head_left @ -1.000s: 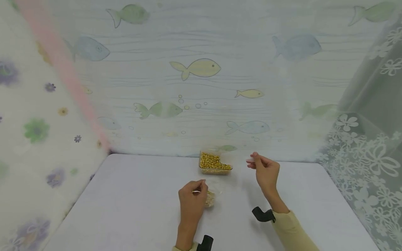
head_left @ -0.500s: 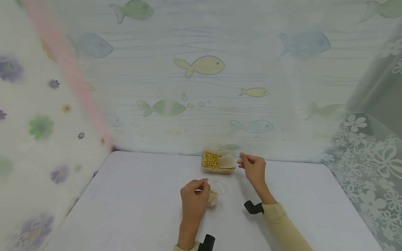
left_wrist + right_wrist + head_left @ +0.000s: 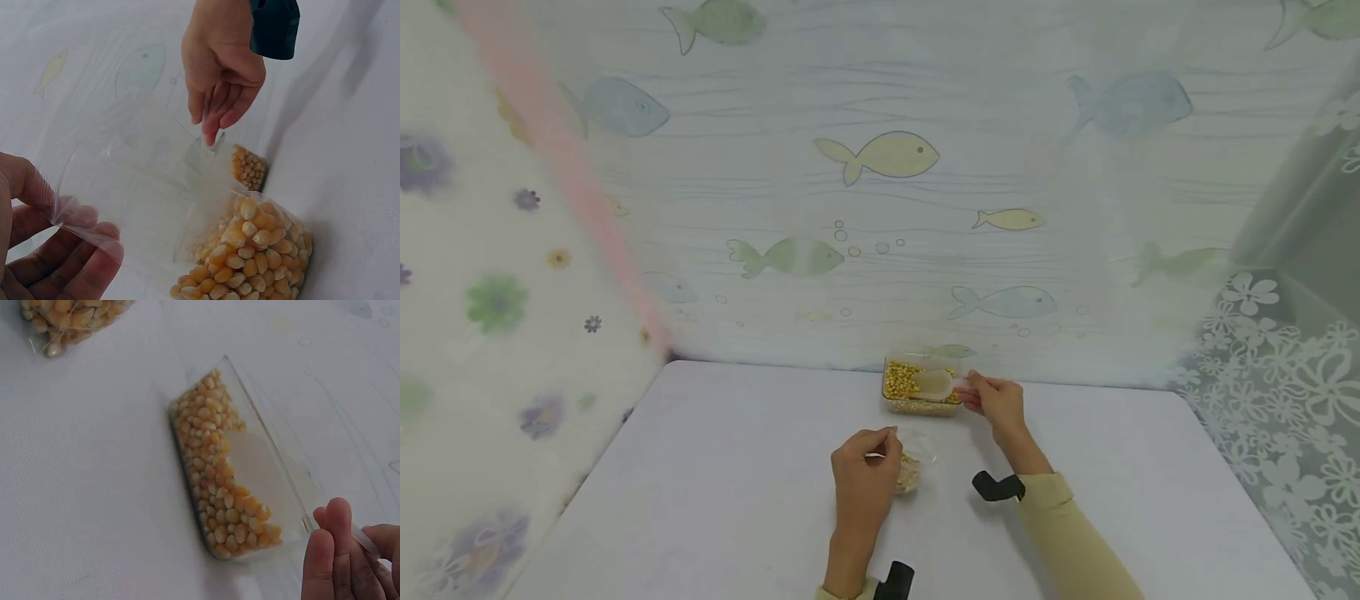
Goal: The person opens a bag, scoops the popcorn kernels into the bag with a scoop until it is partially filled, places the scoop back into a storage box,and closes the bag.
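Observation:
My left hand pinches the upper edge of a clear plastic bag between thumb and fingers and holds its mouth up. Corn kernels fill the bottom of the bag, which rests on the table. Farther back stands a clear rectangular container, partly filled with more kernels. Inside it, at the right, a pale scoop lies low among the corn. My right hand grips the scoop's handle at the container's right edge, its fingertips right by the rim.
A white-covered table carries everything, and its back edge runs close behind the container. Past that hangs a fish-patterned curtain. Black camera mounts sit on both wrists.
My right hand has moved left and down, bringing the scoop from above the container's right side into the corn. My left hand keeps its hold on the bag.

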Action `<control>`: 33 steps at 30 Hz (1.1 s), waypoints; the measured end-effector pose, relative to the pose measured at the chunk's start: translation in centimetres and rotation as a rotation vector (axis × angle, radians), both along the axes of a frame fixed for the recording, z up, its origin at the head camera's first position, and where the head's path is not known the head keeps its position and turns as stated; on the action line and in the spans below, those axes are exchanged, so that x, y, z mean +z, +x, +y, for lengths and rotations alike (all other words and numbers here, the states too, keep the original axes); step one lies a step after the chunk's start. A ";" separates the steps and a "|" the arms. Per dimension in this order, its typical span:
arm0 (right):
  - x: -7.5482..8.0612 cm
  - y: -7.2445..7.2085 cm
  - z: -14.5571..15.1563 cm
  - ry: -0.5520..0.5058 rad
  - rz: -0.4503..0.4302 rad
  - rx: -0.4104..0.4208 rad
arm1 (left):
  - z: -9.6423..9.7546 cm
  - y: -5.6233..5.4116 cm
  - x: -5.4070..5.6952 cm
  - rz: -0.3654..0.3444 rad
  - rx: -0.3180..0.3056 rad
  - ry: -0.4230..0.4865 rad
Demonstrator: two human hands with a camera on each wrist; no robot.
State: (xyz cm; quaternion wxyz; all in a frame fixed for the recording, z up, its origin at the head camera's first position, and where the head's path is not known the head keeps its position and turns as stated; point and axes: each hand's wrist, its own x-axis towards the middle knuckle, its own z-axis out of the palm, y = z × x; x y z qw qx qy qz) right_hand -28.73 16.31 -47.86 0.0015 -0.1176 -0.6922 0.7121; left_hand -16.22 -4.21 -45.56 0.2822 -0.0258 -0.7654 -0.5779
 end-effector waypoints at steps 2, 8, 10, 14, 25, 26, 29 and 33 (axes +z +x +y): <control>-0.1 0.0 0.1 -0.045 -0.047 0.003 | 0.0 0.0 0.0 0.003 0.001 -0.001; -0.3 -0.1 0.4 -0.151 -0.135 -0.009 | 0.1 0.2 0.1 0.005 -0.001 -0.006; -0.3 -0.1 0.5 -0.181 -0.149 -0.014 | 0.1 0.2 0.0 -0.001 0.001 -0.012; -0.4 0.0 0.6 -0.252 -0.177 -0.035 | 0.1 0.3 0.0 -0.002 0.005 -0.016; -0.5 0.5 0.4 -0.329 -0.150 -0.105 | 0.1 0.3 0.1 -0.008 0.002 -0.020; -0.5 0.5 0.4 -0.326 -0.144 -0.112 | 0.1 0.3 0.1 -0.008 0.002 -0.020; -0.7 0.6 0.3 -0.327 -0.121 -0.127 | 0.1 0.3 0.2 -0.006 0.000 -0.023; -0.7 0.7 0.3 -0.347 -0.101 -0.129 | 0.0 0.2 0.3 -0.002 0.004 -0.032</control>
